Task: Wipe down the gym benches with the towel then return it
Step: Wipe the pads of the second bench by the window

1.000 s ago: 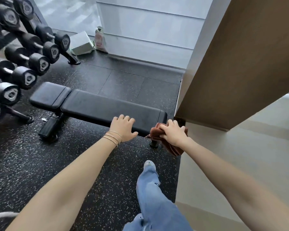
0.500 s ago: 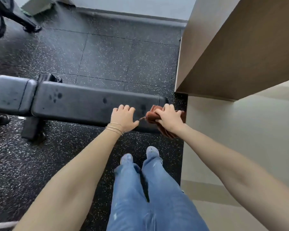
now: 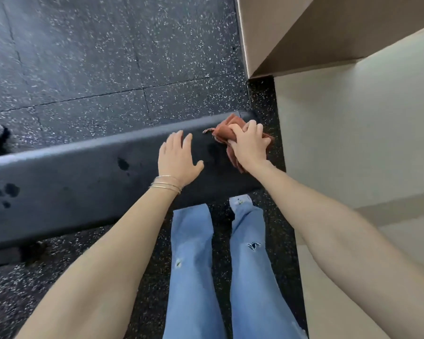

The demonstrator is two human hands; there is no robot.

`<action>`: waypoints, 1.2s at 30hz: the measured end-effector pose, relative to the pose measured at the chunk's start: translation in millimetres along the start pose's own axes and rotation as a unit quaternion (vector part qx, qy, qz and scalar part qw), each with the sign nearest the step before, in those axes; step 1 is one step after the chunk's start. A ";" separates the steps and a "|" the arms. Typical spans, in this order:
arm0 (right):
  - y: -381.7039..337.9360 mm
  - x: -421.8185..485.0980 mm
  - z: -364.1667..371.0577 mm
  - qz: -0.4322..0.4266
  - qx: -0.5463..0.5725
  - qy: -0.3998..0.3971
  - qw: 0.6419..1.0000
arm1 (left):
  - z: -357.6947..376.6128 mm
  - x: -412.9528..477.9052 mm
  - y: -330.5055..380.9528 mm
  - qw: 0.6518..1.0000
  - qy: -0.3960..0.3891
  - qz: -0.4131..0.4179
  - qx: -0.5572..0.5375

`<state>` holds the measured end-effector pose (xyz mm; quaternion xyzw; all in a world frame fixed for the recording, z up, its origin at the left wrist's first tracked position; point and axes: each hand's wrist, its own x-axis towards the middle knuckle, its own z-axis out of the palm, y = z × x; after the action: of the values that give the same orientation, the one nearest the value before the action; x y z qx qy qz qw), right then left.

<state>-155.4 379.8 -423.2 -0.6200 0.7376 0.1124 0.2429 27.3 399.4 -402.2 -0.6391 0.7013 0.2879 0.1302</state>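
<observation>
The towel (image 3: 224,133) was gripped in the curled fingers of the right hand (image 3: 249,145) at the right end of the bench (image 3: 71,182), the left hand (image 3: 176,157) was spread straight-fingered over the pad, and, dark spots (image 3: 123,163) being left along it, wiping was judged barely begun and the return undone.

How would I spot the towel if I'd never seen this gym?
Find the long black bench lying across the speckled floor. At its right end, by the beige wall, the right hand grips a bunched towel, the only rust-red thing in view.
</observation>
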 end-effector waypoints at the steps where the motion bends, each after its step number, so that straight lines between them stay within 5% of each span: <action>1: -1.5 11.7 10.2 0.021 0.009 0.012 1.000 | 6.3 12.7 -6.1 1.000 0.003 0.005 0.000; 8: -34.3 20.6 74.8 0.184 0.071 0.132 0.971 | 28.1 75.6 -44.7 0.999 0.026 0.019 -0.023; 16: -19.8 15.4 80.9 -0.028 -0.017 0.109 0.994 | 33.3 91.3 -74.3 0.999 0.003 0.049 -0.011; 21: 6.2 85.2 38.9 0.104 0.019 0.116 0.988 | 30.7 99.4 -64.1 0.998 -0.019 0.059 -0.001; 31: 36.5 -67.7 111.3 0.148 0.018 0.101 0.984 | 35.4 98.2 -57.3 0.997 -0.019 0.071 0.009; 36: 18.1 -12.3 88.8 0.171 0.036 0.148 0.973 | 38.4 97.2 -60.6 0.997 -0.003 0.081 -0.005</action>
<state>-152.2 435.6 -495.6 -0.4850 0.8641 0.0330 0.1305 64.5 340.4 -500.8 -0.5800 0.7489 0.3026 0.1054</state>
